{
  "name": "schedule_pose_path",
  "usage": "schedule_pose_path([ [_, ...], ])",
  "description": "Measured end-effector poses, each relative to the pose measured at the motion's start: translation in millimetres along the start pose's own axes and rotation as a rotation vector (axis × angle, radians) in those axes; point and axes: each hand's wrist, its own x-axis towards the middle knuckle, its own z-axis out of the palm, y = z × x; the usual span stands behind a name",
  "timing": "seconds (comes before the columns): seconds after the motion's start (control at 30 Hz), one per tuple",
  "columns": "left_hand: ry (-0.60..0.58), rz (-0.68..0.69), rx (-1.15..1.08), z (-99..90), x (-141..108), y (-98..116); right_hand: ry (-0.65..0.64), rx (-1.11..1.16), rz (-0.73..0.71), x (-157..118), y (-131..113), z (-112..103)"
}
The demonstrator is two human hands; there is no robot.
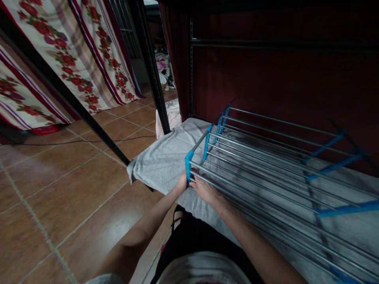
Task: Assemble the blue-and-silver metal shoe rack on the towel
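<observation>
A metal rack [254, 165] with several grey rods and blue plastic joints lies on a grey cloth [161, 159] spread over a low shelf. Both hands are at the rack's near left corner, by a blue end piece [188, 162]. My left hand [182, 182] is closed around the lower part of that piece from the left. On its right side, my right hand [201, 187] has its fingers closed at the ends of the lower rods. The fingertips of both hands are partly hidden behind the piece.
Black metal posts [152, 71] rise at the shelf's left side, one slanting across the view. A floral curtain [77, 55] hangs at the upper left. Behind the rack is a dark red cloth [266, 79]. A thin cable [89, 141] crosses the tiled floor [59, 189].
</observation>
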Motion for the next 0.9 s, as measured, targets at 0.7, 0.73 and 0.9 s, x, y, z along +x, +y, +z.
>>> schedule_pose_path([
  [0.7, -0.005, 0.236, 0.299, -9.6, -24, 0, -0.011, -0.154, 0.196, -56, 50, 61],
  [0.73, 0.011, 0.239, 0.307, -9.6, -24, 0, -0.015, -0.143, 0.195, -56, 51, 62],
  [0.9, 0.086, 0.234, 0.340, -6.8, -24, -3, -0.034, -0.095, 0.196, -57, 58, 65],
])
